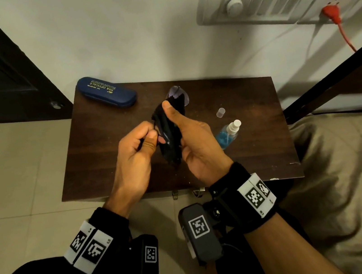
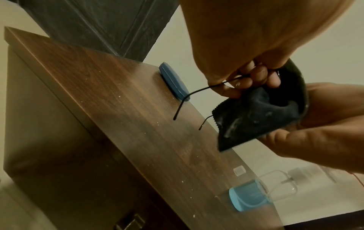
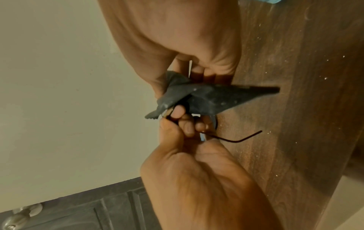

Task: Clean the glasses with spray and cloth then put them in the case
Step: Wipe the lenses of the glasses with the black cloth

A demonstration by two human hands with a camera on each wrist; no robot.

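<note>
From the head view we've got the glasses (image 1: 177, 94) up over the worktop (image 1: 106, 148), left hand (image 1: 134, 153) pinching the frame to steady it while the right hand (image 1: 195, 139) wraps the cloth (image 1: 167, 134) round a lens. Case (image 1: 107, 91) sits closed at the back, spray bottle (image 1: 228, 134) lying beside us. Left wrist view shows the temples (image 2: 189, 95) dangling free. Right wrist view: same grips, so wiping's probably midway.
</note>
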